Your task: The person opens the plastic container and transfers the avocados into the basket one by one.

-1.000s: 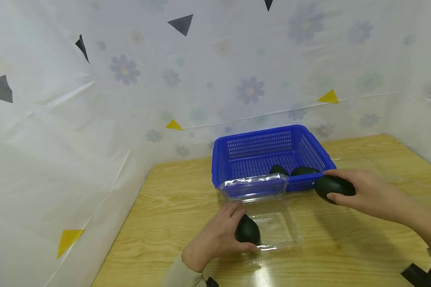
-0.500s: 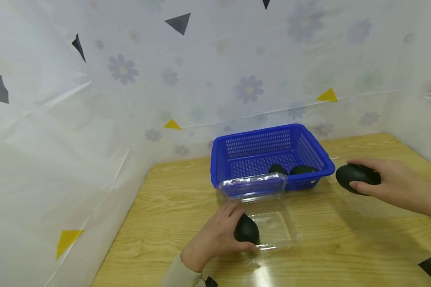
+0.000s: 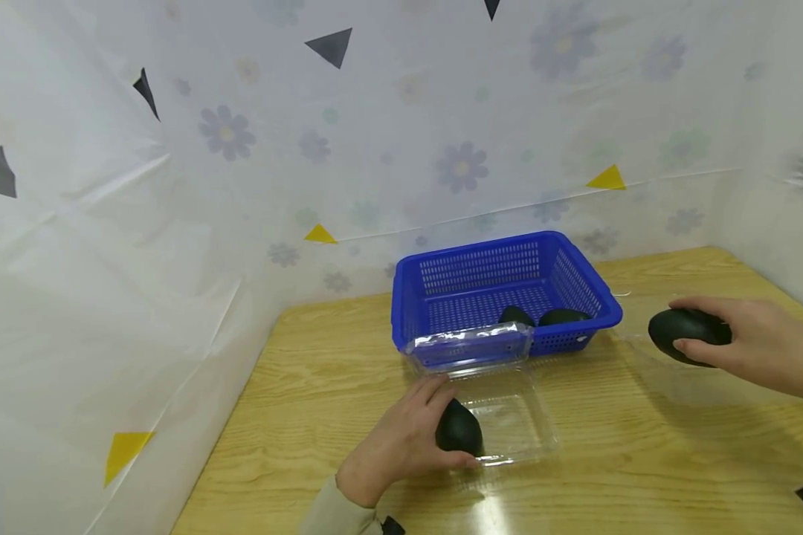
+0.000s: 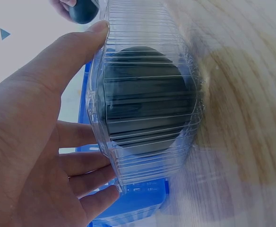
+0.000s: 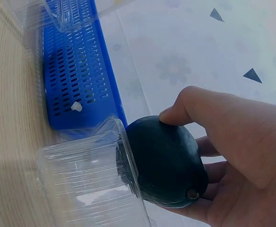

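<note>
My right hand [image 3: 752,345] grips an avocado [image 3: 688,336], thumb on top and fingers curled beneath, out over the right part of the table [image 3: 308,357], well to the right of the basket [image 3: 482,279]. In the right wrist view this avocado sits against the rim of a second clear box [image 5: 88,182], which lies on the wood just beside the basket's blue wall; in the head view that box is almost too faint to make out.

My left hand [image 3: 401,442] is wrapped round another avocado [image 3: 458,429] at the left end of a clear box [image 3: 508,416] in front of the basket. The left wrist view shows the dark fruit through the ribbed wall, with my thumb along the rim and my fingers [image 4: 88,163] spread beside the box. The box's lid [image 3: 471,344] stands open and leans against the basket's near wall.

Two more avocados [image 3: 542,316] lie in the basket's near right corner. A flowered sheet [image 3: 375,134] with small triangles hangs behind the table.
</note>
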Tool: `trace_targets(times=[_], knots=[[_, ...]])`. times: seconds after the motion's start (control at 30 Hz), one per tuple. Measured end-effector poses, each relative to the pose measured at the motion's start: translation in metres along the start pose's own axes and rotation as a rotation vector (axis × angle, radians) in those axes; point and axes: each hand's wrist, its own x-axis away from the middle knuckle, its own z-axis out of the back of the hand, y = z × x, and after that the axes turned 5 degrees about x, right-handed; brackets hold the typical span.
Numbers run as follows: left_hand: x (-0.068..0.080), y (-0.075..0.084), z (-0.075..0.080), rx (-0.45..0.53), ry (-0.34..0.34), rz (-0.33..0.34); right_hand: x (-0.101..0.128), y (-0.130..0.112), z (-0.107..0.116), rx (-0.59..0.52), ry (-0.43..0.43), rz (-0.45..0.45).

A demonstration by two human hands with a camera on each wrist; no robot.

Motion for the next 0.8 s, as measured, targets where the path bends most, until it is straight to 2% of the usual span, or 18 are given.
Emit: trace_targets(times=[0.43, 0.67, 0.8], knots=[[-0.0013, -0.0001, -0.0011, 0.005, -0.009, 0.015, 0.0032, 0.0029, -0.0045, 0.013, -0.088, -0.023], [-0.0013, 0.0005, -0.0001, 0.002, -0.009, 0.016, 0.003, 0.0014, -0.0035, 0.005, -0.047, -0.008], [-0.0008, 0.0005, 0.0001, 0.003, -0.004, 0.009, -0.0002, -0.003, -0.001, 0.0, -0.053, -0.009]])
